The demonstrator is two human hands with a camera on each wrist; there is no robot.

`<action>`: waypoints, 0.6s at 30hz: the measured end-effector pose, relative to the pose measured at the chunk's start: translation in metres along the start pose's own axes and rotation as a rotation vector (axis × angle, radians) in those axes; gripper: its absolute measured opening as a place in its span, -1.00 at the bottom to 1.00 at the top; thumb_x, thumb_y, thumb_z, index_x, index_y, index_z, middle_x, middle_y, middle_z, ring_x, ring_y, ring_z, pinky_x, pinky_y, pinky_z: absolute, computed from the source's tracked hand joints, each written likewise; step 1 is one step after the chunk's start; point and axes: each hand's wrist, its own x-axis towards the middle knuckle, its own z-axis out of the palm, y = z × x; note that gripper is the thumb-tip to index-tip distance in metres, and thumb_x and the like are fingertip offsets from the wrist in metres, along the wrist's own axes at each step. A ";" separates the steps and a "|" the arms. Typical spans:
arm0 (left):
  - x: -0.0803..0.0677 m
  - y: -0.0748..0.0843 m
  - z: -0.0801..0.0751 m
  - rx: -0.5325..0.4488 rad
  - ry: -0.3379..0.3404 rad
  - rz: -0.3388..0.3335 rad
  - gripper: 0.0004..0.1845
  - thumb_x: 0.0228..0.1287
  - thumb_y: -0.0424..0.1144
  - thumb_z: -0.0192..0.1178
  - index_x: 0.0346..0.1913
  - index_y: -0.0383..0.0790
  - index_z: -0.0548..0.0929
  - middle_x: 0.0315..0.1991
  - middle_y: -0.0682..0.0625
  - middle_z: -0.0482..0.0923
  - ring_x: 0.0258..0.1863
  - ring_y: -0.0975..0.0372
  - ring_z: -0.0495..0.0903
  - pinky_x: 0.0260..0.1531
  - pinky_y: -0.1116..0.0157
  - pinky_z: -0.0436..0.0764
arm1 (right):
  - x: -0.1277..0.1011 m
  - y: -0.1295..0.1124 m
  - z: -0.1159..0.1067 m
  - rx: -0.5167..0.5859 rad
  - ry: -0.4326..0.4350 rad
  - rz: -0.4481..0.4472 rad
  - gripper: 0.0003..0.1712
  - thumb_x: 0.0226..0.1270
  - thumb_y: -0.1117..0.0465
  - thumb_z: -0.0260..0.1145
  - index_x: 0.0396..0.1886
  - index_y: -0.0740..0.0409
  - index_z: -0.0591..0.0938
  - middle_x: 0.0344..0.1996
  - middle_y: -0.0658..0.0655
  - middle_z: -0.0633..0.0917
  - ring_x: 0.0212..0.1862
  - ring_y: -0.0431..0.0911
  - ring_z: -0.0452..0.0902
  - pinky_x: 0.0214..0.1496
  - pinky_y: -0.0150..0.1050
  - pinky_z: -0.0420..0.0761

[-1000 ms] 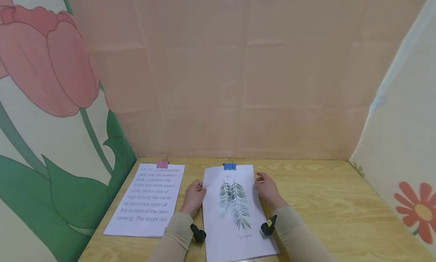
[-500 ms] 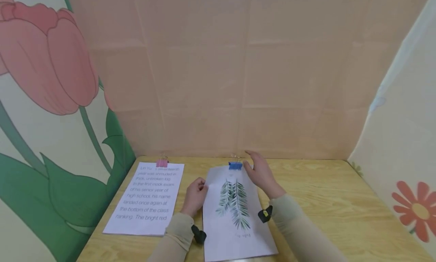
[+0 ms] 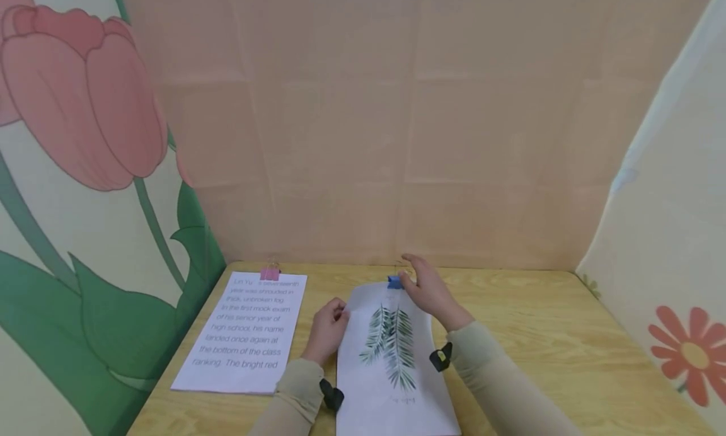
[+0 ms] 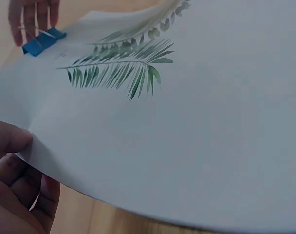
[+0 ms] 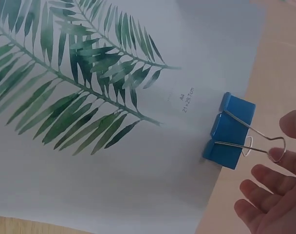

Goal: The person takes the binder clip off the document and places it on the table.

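Observation:
White paper with a green palm-leaf print (image 3: 386, 373) lies in front of me, its top part lifted and bowed. My left hand (image 3: 327, 330) pinches its left edge, thumb (image 4: 10, 139) on top and fingers curled below. A blue binder clip (image 5: 231, 130) grips the paper's top edge, its wire handles pointing outward. My right hand (image 3: 429, 291) is at this clip, thumb and fingers spread around the handles. In the right wrist view the index fingertip (image 5: 279, 155) is at the handle end; firm contact cannot be told. Whether several sheets are clipped together is unclear.
To the left, a white printed text sheet (image 3: 241, 335) lies flat with a pink binder clip (image 3: 270, 273) at its top. The wooden table (image 3: 544, 360) extends to the right. A beige cloth backdrop (image 3: 363, 140) stands behind, with flower-patterned panels on both sides.
My right hand has left the paper's right edge and moved up to the blue clip. The clip has shifted slightly right, and the paper bows more. My left hand stays at the left edge.

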 end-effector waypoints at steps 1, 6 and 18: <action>0.000 0.000 0.000 0.004 -0.001 0.009 -0.94 0.49 -0.41 0.12 -0.17 -0.23 0.60 -0.27 -0.05 0.69 -0.40 0.20 0.55 -0.40 0.27 0.55 | 0.000 0.000 0.000 0.009 0.001 0.000 -0.49 0.58 0.22 0.17 0.37 0.45 0.43 0.34 0.47 0.47 0.39 0.36 0.35 0.39 0.28 0.33; 0.000 -0.001 -0.001 0.008 -0.015 0.011 -0.93 0.50 -0.39 0.11 -0.16 -0.24 0.59 -0.34 -0.02 0.64 -0.45 0.21 0.50 -0.44 0.29 0.50 | 0.000 -0.001 0.001 0.068 0.023 0.003 -0.69 0.59 0.26 0.18 0.13 0.40 0.57 0.21 0.41 0.59 0.29 0.32 0.47 0.31 0.26 0.42; -0.002 0.002 -0.001 -0.029 -0.019 -0.001 -0.94 0.51 -0.39 0.10 -0.15 -0.25 0.59 -0.31 -0.03 0.66 -0.43 0.20 0.52 -0.43 0.29 0.51 | 0.000 0.003 0.000 0.091 -0.013 -0.051 -0.92 0.51 0.28 0.29 -0.20 0.23 0.64 0.32 0.46 0.51 0.36 0.39 0.39 0.34 0.32 0.38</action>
